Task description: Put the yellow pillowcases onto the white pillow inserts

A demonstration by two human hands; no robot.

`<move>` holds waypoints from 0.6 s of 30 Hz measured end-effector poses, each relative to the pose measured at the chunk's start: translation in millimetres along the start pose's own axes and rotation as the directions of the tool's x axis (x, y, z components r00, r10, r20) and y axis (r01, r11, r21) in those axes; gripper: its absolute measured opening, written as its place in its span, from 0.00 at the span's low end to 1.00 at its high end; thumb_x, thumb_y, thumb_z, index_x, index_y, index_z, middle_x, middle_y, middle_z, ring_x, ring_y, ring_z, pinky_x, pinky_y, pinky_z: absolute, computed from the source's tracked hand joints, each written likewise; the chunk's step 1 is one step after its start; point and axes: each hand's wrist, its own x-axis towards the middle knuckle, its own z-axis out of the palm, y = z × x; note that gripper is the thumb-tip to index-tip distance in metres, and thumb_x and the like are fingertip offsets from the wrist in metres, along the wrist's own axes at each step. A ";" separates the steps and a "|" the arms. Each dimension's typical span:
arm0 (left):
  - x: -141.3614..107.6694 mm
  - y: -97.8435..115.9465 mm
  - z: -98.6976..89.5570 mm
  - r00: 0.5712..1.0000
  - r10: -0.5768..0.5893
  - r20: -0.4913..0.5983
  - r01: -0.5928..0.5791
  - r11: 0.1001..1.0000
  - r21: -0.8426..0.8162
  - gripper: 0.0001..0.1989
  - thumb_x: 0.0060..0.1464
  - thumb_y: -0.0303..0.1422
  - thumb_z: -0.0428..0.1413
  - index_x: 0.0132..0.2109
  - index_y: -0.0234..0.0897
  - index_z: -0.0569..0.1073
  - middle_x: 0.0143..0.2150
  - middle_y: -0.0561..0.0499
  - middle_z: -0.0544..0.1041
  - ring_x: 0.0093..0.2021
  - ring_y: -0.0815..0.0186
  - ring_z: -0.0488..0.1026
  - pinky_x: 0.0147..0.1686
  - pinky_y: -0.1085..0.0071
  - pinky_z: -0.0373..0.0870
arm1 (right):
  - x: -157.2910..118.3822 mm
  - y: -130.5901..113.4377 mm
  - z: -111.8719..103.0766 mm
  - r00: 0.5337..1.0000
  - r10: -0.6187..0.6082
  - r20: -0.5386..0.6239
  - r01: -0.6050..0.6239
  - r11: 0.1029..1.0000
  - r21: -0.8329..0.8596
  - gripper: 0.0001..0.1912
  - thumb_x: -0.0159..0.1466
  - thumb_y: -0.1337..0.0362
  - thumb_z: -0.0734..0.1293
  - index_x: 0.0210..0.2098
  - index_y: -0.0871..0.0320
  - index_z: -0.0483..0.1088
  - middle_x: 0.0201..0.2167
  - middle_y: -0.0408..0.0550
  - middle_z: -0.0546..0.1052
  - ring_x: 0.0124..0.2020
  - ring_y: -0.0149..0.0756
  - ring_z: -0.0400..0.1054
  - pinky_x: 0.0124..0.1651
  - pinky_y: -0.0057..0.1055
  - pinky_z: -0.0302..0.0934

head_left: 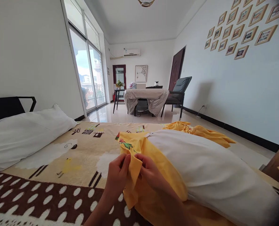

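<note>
A yellow pillowcase (163, 163) with a printed flower pattern is bunched over the near side of a white pillow (207, 166). My left hand (118, 171) is closed on the edge of the yellow cloth, thumb and fingers pinched together. Just to its right, my right hand (151, 171) also pinches the cloth, with a folded flap hanging between the two hands. The pillow lies to the right of my hands, and part of the cloth spreads beneath it. My right forearm hides some of the lower cloth.
A patterned blanket (87, 157) covers the bed. Another white pillow (28, 135) lies at left, and more yellow cloth (200, 131) is heaped behind the near pillow. Beyond the bed stand a covered table (146, 94) and a dark chair (178, 92).
</note>
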 end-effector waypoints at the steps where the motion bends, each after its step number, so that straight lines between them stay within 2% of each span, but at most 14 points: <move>1: -1.2 1.7 -1.0 0.997 -0.019 0.069 0.023 0.999 -0.044 0.24 0.56 0.53 0.47 0.24 0.38 0.62 0.20 0.56 0.60 0.21 0.70 0.57 0.22 0.73 0.54 | 0.2 1.2 0.3 1.000 -0.008 -0.025 0.008 1.000 -0.006 0.20 0.60 0.46 0.64 0.28 0.58 0.61 0.21 0.37 0.60 0.21 0.24 0.52 0.24 0.24 0.48; 3: -3.9 6.2 -3.5 0.988 -0.011 0.153 0.018 0.999 -0.046 0.25 0.57 0.54 0.45 0.25 0.37 0.64 0.21 0.54 0.63 0.22 0.69 0.60 0.23 0.73 0.56 | 0.4 3.6 0.6 0.997 -0.019 -0.071 0.017 1.000 -0.022 0.19 0.60 0.48 0.64 0.28 0.58 0.62 0.21 0.38 0.62 0.22 0.24 0.53 0.25 0.24 0.49; 4: -5.1 8.6 -4.9 0.986 0.007 0.169 -0.007 1.000 0.000 0.24 0.56 0.53 0.48 0.26 0.37 0.66 0.22 0.53 0.65 0.23 0.69 0.62 0.24 0.73 0.56 | 0.3 4.3 0.9 0.996 -0.023 -0.086 0.021 0.999 -0.033 0.18 0.60 0.48 0.64 0.28 0.58 0.62 0.22 0.38 0.62 0.22 0.25 0.53 0.25 0.24 0.50; 7: -5.3 12.0 -7.9 0.993 0.044 0.108 -0.062 0.983 0.173 0.17 0.49 0.46 0.58 0.29 0.36 0.69 0.23 0.53 0.68 0.24 0.68 0.62 0.24 0.74 0.55 | -0.8 4.0 3.7 0.995 -0.052 -0.085 0.047 0.997 -0.057 0.17 0.61 0.49 0.64 0.30 0.58 0.63 0.23 0.39 0.62 0.24 0.26 0.55 0.26 0.25 0.53; 9: -1.8 9.4 -9.5 0.998 0.038 0.048 -0.046 0.984 0.175 0.15 0.49 0.44 0.58 0.28 0.36 0.69 0.22 0.53 0.68 0.24 0.69 0.62 0.23 0.74 0.55 | -1.8 2.7 6.5 0.995 -0.091 -0.044 0.088 0.993 -0.074 0.15 0.63 0.51 0.62 0.32 0.58 0.65 0.25 0.40 0.64 0.25 0.27 0.56 0.28 0.26 0.55; 11: 4.1 4.5 -12.5 0.999 0.022 0.035 -0.025 0.994 0.107 0.16 0.52 0.44 0.56 0.27 0.36 0.69 0.22 0.53 0.68 0.24 0.68 0.63 0.24 0.74 0.57 | -2.7 2.1 9.1 0.993 -0.121 -0.003 0.120 0.987 -0.108 0.13 0.65 0.55 0.60 0.37 0.58 0.68 0.27 0.42 0.66 0.28 0.28 0.59 0.31 0.27 0.57; 14: 15.0 -1.8 -24.8 1.000 -0.026 0.012 0.027 0.999 -0.036 0.16 0.49 0.45 0.58 0.29 0.34 0.70 0.24 0.53 0.71 0.27 0.67 0.66 0.27 0.73 0.62 | -3.0 1.5 10.7 0.993 -0.114 0.023 0.116 0.971 -0.207 0.14 0.65 0.59 0.60 0.47 0.56 0.69 0.31 0.43 0.70 0.32 0.30 0.63 0.35 0.28 0.60; 16: 23.4 -4.5 -39.4 0.993 -0.098 -0.058 0.087 0.980 -0.179 0.17 0.45 0.44 0.62 0.31 0.33 0.72 0.26 0.53 0.73 0.29 0.66 0.69 0.28 0.73 0.65 | -3.5 -1.4 8.6 0.993 -0.117 0.003 0.113 0.948 -0.297 0.16 0.64 0.59 0.61 0.51 0.55 0.68 0.33 0.44 0.71 0.34 0.31 0.65 0.37 0.28 0.61; 18: 33.4 -8.3 -57.3 0.967 -0.206 -0.147 0.144 0.925 -0.350 0.16 0.43 0.40 0.64 0.35 0.33 0.73 0.27 0.53 0.75 0.29 0.65 0.71 0.29 0.73 0.67 | -5.7 -7.9 1.4 0.981 -0.176 -0.079 0.130 0.905 -0.405 0.17 0.63 0.59 0.62 0.50 0.55 0.68 0.33 0.45 0.72 0.33 0.31 0.65 0.36 0.29 0.62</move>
